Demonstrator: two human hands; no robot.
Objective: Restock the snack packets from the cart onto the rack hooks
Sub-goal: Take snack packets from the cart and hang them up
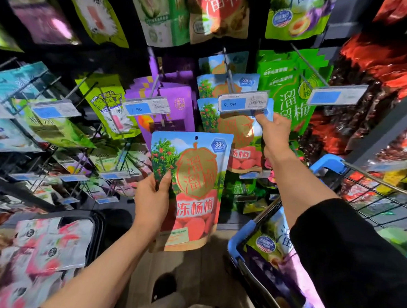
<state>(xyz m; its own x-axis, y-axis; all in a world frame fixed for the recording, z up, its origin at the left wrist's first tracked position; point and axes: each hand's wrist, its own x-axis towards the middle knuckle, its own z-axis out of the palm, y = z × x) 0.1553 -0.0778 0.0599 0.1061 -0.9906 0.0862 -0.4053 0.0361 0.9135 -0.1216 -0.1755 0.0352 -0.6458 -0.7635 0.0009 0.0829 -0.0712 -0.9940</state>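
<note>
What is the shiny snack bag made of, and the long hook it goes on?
The snack packet held by the left hand looks like thin glossy plastic film, since light glints off its printed front and its edges are flat seals. The hook looks like bare grey metal wire, thin and straight. The price tag holder that the right hand touches seems clear hard plastic.

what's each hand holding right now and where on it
The left hand grips the blue-and-red snack packet by its lower left edge. The right hand holds nothing; its fingers lift the 9.90 price tag at its lower right corner.
</note>
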